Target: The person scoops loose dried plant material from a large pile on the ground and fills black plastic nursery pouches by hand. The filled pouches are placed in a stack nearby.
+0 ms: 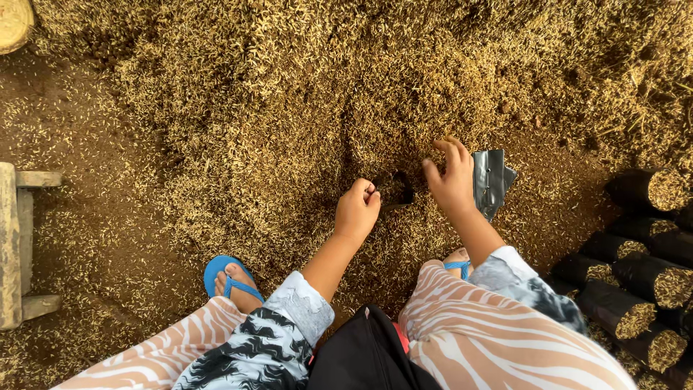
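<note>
Crouching over a wide heap of rice husks, a person works with both hands seen from the head camera. The left hand is curled into a loose fist at the rim of a small dark planting bag sunk in the husks, apparently pinching its edge. The right hand, fingers spread open, rests just beside a stack of flat black bags. Filled bags lie stacked at right; a blue sandal shows below.
</note>
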